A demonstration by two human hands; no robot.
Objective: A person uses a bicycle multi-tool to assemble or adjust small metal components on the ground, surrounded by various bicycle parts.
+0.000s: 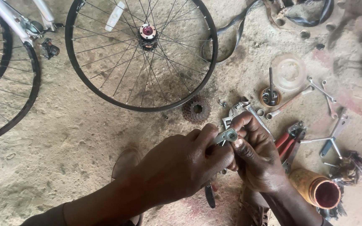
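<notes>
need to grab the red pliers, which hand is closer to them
Right. The right hand sits just left of the red-handled pliers, almost touching; the left hand is farther left, beyond the right hand.

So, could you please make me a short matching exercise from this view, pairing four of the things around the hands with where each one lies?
Things:
1. spoked wheel
2. cassette sprocket
3. red-handled pliers
4. small metal part

Places:
A. on the ground right of the hands, beside the orange tube
B. pinched between the left hand and right hand
C. flat on the ground at the top of the view
D. on the ground just below the wheel's rim

Pairs: 1-C, 2-D, 3-A, 4-B
</notes>
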